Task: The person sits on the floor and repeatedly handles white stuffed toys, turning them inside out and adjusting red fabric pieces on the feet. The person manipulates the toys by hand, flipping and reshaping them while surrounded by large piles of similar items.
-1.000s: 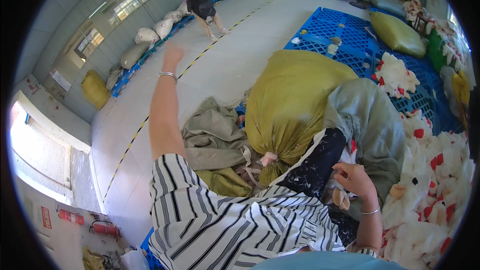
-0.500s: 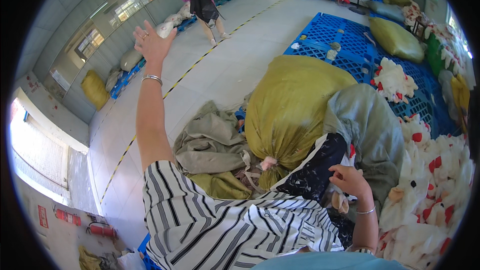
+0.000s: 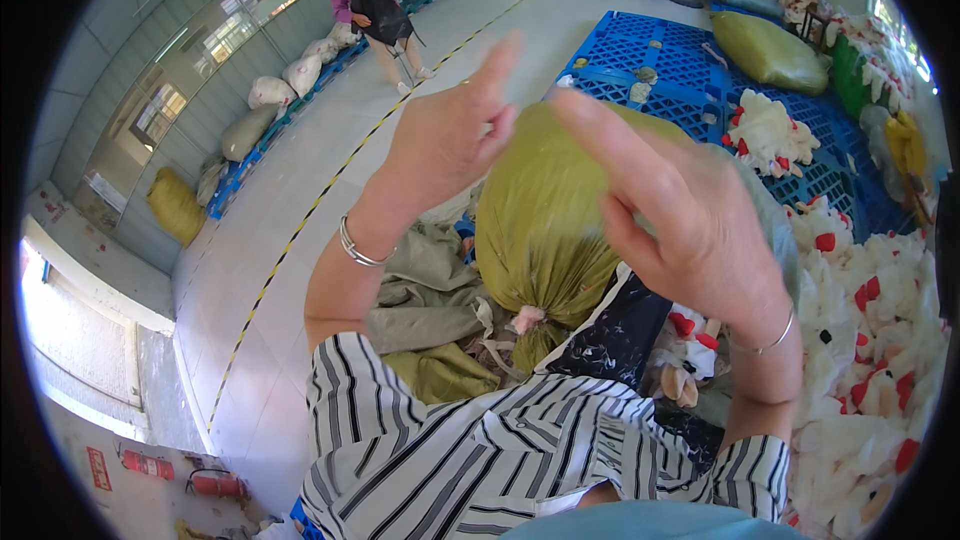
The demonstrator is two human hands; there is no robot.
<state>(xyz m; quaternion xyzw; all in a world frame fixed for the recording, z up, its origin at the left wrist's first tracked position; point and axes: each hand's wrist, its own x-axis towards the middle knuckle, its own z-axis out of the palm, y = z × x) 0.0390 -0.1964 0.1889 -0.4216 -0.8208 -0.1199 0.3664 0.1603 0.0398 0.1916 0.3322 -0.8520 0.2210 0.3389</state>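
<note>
Both my hands are raised in front of me above a full yellow-green woven sack (image 3: 530,230), and they hold nothing. My left hand (image 3: 435,145) has its index finger stretched up, slightly blurred, with a silver bangle on the wrist. My right hand (image 3: 690,220) points its index finger up and to the left, the thumb held apart below it. Most of its other fingers are hidden. A pink tie (image 3: 528,319) gathers the sack's neck towards me. Beside it lies a dark patterned cloth (image 3: 612,335) across my lap. Crumpled grey-green sacking (image 3: 425,275) sits left of the sack.
On the right spreads a heap of white plush pieces (image 3: 840,340) with red parts. Blue plastic pallets (image 3: 610,50) stand beyond, carrying another yellow sack (image 3: 770,52). A person (image 3: 370,10) with a dark cloth is farther off. Fire extinguishers (image 3: 215,483) are at lower left.
My left hand has come in from the far left, its spread fingers changing to a raised index finger. My right hand has lifted from beside the dark cloth to above the sack.
</note>
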